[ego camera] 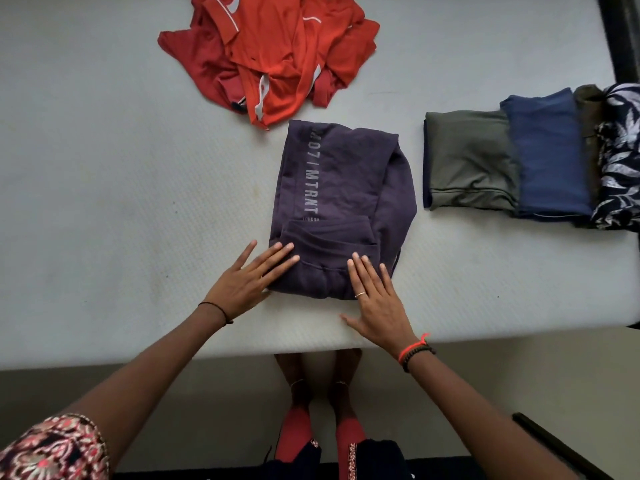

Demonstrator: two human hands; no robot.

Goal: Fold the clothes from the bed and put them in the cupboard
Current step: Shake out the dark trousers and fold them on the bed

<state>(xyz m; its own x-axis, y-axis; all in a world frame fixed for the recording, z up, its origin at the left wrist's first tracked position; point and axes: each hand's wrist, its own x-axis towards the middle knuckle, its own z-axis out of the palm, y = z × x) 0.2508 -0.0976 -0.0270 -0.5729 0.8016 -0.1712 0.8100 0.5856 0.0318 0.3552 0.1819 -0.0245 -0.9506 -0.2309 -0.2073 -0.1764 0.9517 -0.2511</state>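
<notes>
While the folded purple hoodie [339, 188] lies mid-bed [104, 168], the left hand [247, 284] and right hand [377, 303] press flat, fingers straight, on its 7 and 5 o'clock corners, with crumpled red clothes [277, 53] at 12 and folded garments [540, 154] at 3.

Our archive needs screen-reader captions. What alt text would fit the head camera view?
A person's left hand and right hand press flat on the near edge of a folded purple sweatshirt on a white bed. Crumpled red clothes lie beyond it; a row of folded clothes sits to its right.
</notes>
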